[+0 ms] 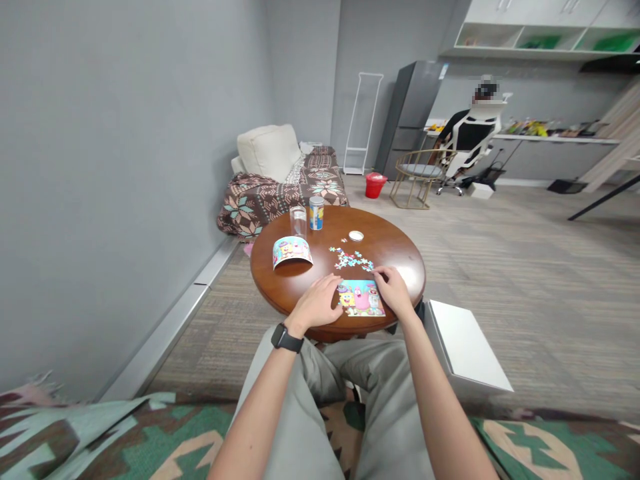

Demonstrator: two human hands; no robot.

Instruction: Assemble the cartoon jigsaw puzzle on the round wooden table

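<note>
A cartoon jigsaw puzzle (pixel 361 298) lies flat near the front edge of the round wooden table, its yellow and pink figures joined into one picture. My left hand (pixel 316 304) rests at its left edge, fingers stretched out and thumb apart. At the upper right corner is my right hand (pixel 394 289), its fingertips drawn together; whatever may be between them is too small to make out. Loose puzzle pieces (pixel 353 260) are scattered just beyond the puzzle, close to the right fingertips. A curled picture sheet (pixel 293 251) stands arched to the left, with similar cartoon figures.
On the round table (pixel 395 233) stand a clear container (pixel 299 223) and a printed tin (pixel 317 214), with a round lid (pixel 356 236) lying nearby. A white box (pixel 467 343) is right of my legs. Farther off are a covered sofa (pixel 280 200), a red bin (pixel 375 186) and a seated person (pixel 453 127).
</note>
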